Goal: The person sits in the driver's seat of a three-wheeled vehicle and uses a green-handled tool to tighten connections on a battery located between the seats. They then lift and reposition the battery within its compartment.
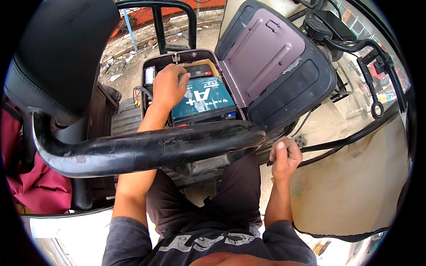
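Sitting in the dark brown plastic storage box (153,60), teal rectangular battery with white lettering (206,98), right of box centre, toward its right edge. Left hand (171,85) is over the box's left half, at the battery's far-left corner, fingers bent down, thumb apart from them; fingertips hidden, can't tell if it grips anything. Black block with a red cap (198,71) just beyond the battery, at the box's far edge. White-faced module (150,75) in the far-left corner; thin red wires (136,94) at the left edge. Dark lid with mauve inner panel (266,53) stands open off the right edge. Thick black curved bar (155,150) crosses this side of the box, over the left forearm. Right hand (286,158) well apart from the left, near the bar's right end, fingers curled; can't tell if it holds anything. Maroon cloth (46,190) far left.
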A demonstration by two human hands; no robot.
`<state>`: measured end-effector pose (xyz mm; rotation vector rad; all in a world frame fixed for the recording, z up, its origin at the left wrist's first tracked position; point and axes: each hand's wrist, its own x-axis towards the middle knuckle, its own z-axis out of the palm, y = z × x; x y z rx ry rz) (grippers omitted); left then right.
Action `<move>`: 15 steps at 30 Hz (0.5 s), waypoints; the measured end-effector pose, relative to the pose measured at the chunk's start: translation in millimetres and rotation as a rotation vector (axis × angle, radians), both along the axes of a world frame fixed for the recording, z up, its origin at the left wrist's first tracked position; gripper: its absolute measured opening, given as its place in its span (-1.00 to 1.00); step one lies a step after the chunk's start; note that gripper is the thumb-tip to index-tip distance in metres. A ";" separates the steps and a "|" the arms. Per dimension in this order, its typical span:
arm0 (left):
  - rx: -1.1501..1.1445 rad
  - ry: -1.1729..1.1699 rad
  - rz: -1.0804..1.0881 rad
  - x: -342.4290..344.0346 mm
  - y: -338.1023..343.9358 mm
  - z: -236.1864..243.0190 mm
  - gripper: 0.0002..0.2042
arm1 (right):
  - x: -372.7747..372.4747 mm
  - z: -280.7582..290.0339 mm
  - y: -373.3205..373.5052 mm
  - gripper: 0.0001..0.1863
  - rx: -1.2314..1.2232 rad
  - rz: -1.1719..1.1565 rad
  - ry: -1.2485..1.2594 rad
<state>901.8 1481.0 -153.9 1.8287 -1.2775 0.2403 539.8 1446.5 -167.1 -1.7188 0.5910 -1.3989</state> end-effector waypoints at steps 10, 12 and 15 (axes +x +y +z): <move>-0.053 -0.021 0.089 12.2 0.8 -11.7 -0.85 | 92.5 36.8 -40.0 -0.65 -0.322 0.523 0.236; -0.074 0.005 0.080 9.7 -2.4 -12.5 -0.85 | 100.7 22.7 -66.5 -0.58 -0.442 0.559 0.381; -0.106 0.042 0.056 11.9 0.2 -10.1 -0.84 | 110.4 14.6 -72.0 -0.54 -0.628 0.503 0.491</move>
